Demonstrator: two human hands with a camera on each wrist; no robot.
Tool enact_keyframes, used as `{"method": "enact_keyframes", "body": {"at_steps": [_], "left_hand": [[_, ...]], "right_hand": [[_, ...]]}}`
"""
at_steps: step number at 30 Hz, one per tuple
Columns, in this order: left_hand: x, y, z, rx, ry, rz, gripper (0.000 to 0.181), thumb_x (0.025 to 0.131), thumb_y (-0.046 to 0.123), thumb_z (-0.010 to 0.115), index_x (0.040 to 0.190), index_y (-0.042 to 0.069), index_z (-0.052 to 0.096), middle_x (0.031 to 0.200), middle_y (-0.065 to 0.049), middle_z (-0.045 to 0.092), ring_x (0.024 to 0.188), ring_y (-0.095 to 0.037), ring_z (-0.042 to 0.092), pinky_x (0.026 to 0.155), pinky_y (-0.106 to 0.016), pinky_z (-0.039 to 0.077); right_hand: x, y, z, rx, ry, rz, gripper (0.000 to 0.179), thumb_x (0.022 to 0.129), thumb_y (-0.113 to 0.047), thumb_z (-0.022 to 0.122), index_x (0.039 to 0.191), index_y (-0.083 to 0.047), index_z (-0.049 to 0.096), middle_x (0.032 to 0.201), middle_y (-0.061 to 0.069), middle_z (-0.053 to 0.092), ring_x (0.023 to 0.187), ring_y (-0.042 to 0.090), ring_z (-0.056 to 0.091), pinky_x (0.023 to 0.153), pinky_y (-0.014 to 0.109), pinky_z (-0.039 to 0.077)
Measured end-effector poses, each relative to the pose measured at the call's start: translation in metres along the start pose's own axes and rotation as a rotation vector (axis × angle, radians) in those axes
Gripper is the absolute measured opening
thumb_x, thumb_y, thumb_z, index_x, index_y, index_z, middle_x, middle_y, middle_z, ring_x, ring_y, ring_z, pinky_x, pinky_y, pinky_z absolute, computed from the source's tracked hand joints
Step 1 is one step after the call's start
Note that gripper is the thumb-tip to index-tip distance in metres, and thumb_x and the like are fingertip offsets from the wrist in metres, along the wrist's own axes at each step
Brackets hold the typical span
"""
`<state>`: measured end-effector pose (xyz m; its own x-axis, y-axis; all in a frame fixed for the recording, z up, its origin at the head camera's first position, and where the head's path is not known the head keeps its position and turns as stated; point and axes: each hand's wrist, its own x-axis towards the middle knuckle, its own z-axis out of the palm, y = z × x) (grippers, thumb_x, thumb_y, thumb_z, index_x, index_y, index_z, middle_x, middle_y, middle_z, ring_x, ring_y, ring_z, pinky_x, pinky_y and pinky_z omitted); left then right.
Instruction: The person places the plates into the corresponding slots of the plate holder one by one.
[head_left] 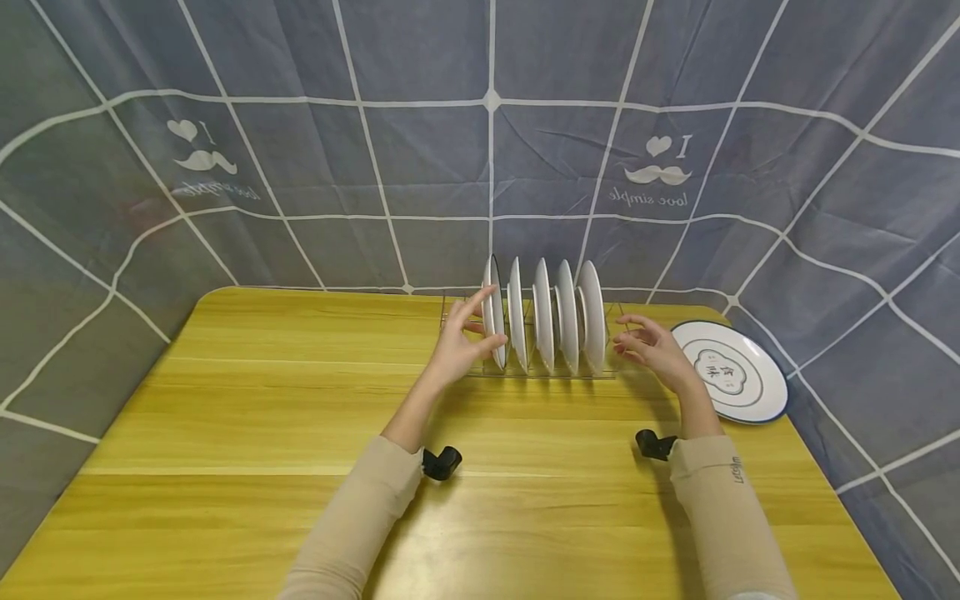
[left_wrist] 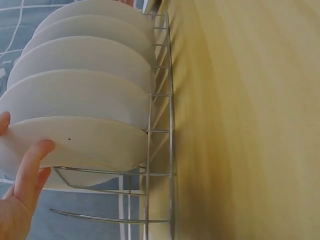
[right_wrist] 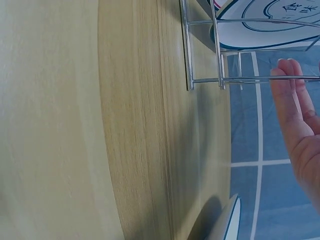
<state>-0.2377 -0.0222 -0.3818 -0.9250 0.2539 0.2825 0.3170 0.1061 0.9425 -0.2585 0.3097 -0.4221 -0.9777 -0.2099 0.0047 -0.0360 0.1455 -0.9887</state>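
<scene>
Several white plates stand on edge in a wire dish rack near the back of the table. My left hand holds the leftmost plate, its thumb and fingers at the plate's edge and outer face; that plate is upright in the rack. At the rack's right end, my right hand has loosely bent fingers and holds nothing. In the right wrist view, its fingertips are beside the end wire, and a blue-rimmed plate with dark characters shows through the rack.
Right of my right hand, a larger white plate with a dark blue rim lies on the wooden table. A grey-blue checked curtain hangs behind and at both sides. Black wrist mounts stick out at both cuffs.
</scene>
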Motion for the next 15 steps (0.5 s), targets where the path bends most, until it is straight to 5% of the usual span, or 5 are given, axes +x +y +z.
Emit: {"method": "enact_keyframes", "body": {"at_steps": [7, 15], "left_hand": [[-0.009, 0.005, 0.003, 0.079, 0.016, 0.023, 0.069, 0.078, -0.001, 0.068, 0.139, 0.009, 0.037, 0.109, -0.019, 0.038, 0.098, -0.044, 0.05, 0.065, -0.024, 0.049], [0.0, -0.03, 0.006, 0.087, 0.04, 0.038, 0.073, 0.079, 0.008, 0.071, 0.141, 0.023, 0.037, 0.113, -0.016, 0.038, 0.098, -0.036, 0.051, 0.065, -0.03, 0.052]], "right_hand": [[0.0, 0.001, -0.002, -0.05, 0.009, 0.013, 0.041, 0.093, -0.011, 0.052, 0.128, 0.004, 0.036, 0.092, -0.001, 0.063, 0.086, 0.013, 0.06, 0.087, 0.028, 0.049], [0.0, 0.002, 0.0, -0.082, 0.013, 0.004, 0.042, 0.094, -0.014, 0.052, 0.128, 0.005, 0.036, 0.093, 0.001, 0.063, 0.088, 0.016, 0.06, 0.093, 0.037, 0.047]]}}
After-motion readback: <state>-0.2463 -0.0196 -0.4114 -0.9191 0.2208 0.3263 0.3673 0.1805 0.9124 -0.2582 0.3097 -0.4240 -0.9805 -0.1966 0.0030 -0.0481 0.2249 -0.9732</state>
